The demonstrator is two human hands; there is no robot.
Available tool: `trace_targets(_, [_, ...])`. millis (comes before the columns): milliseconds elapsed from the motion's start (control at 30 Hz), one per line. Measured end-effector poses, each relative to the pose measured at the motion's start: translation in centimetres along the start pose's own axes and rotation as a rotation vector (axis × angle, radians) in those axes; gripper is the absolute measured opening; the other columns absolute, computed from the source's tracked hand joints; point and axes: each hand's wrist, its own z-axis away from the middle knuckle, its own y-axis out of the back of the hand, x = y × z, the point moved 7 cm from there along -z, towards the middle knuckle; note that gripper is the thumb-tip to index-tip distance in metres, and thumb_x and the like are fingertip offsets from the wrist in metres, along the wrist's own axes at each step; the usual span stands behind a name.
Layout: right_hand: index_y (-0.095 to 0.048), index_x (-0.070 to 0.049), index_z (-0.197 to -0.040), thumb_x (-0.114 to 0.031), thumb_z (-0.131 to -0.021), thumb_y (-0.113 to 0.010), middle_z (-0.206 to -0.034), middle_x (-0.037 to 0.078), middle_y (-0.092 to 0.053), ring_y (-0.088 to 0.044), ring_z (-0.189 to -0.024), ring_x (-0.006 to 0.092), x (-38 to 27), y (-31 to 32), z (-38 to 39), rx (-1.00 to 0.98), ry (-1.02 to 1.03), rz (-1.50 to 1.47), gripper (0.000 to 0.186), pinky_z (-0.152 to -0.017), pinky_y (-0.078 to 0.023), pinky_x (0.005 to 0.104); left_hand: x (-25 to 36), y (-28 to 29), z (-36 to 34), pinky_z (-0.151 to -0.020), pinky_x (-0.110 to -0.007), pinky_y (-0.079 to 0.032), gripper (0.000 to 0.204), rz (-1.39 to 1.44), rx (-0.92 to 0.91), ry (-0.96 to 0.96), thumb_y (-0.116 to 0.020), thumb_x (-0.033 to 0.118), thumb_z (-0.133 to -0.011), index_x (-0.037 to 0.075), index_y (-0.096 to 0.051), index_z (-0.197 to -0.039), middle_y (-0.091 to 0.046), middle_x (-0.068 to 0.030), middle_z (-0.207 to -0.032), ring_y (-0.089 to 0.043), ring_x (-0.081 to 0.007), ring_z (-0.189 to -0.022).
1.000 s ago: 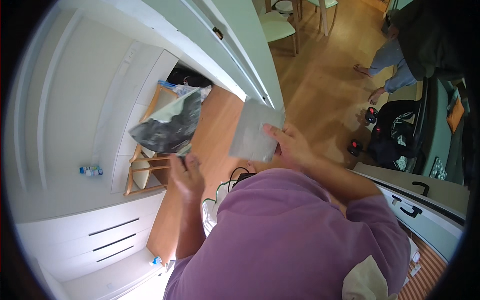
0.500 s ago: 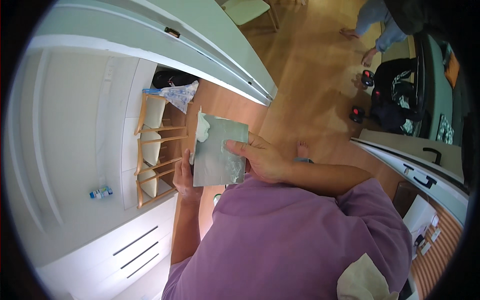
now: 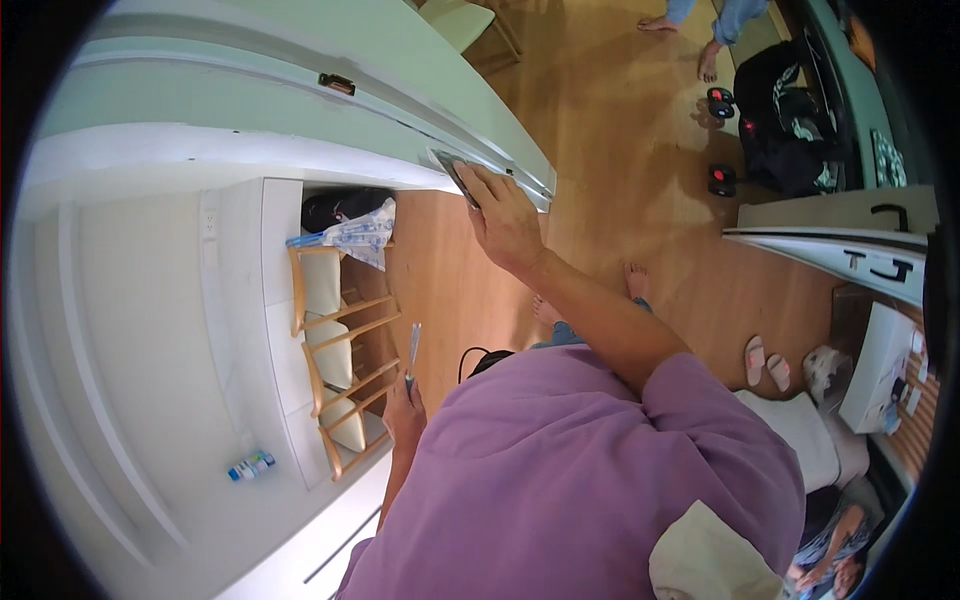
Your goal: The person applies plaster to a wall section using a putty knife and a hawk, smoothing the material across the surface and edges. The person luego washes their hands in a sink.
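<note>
My right hand point(image 3: 505, 220) is closed on a flat metal scraper point(image 3: 449, 172), its blade at the pale green door frame point(image 3: 230, 95) along the top of the view. A metal latch plate point(image 3: 336, 84) sits in the frame, farther left. My left hand point(image 3: 403, 415) is lower, beside my body, closed on a putty knife point(image 3: 414, 352) with its narrow-looking blade pointing up.
Stacked wooden chairs point(image 3: 345, 330) and a bagged bundle point(image 3: 360, 235) stand at left. Another person's bare feet point(image 3: 708, 60) are upper right, near black gear point(image 3: 775, 120). Slippers point(image 3: 756, 358) and an open cabinet door point(image 3: 830, 255) are right. Someone's arm point(image 3: 840, 540) shows lower right.
The two tools came together in front of me half a second ago. Since then my right hand has raised the scraper to the door frame, and my left hand has lowered with the putty knife.
</note>
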Motion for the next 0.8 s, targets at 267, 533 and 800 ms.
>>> trace_targets(267, [-0.051,-0.007,-0.146,-0.002,-0.083,-0.067,-0.131,0.016,-0.061,-0.06,-0.107,0.0348,0.4,-3.9,0.5,0.089,-0.126,0.103,0.066,-0.09,-0.051,0.0439,-7.8,-0.6,-1.1,-0.077,-0.05,-0.052,0.043,-0.037,0.014,-0.056,-0.057,0.029,-0.102,0.014,-0.054,-0.142,-0.061,-0.0169,-0.101,-0.065,-0.0385,-0.091])
trace_targets(533, [-0.049,-0.013,-0.149,-0.005,-0.077,-0.072,-0.132,0.016,-0.058,-0.059,-0.108,0.0339,-0.1,-5.7,0.0,0.11,-0.074,0.046,0.076,-0.092,-0.051,0.0437,-8.4,-1.9,-2.4,-0.08,-0.048,-0.053,0.044,-0.037,-0.1,-0.044,-0.056,0.029,-0.102,0.017,-0.051,-0.144,-0.062,-0.0183,-0.105,-0.065,-0.0385,-0.097])
trace_targets(800, [-0.05,-0.012,-0.148,0.001,-0.08,-0.068,-0.135,0.015,-0.059,-0.06,-0.11,0.0354,-0.6,-3.1,2.1,0.006,-0.031,-0.032,0.071,-0.093,-0.051,0.0442,-6.4,-1.6,-4.8,-0.078,-0.048,-0.054,0.041,-0.039,-0.139,-0.128,-0.055,0.028,-0.102,0.016,-0.053,-0.141,-0.064,-0.0154,-0.103,-0.066,-0.0367,-0.094])
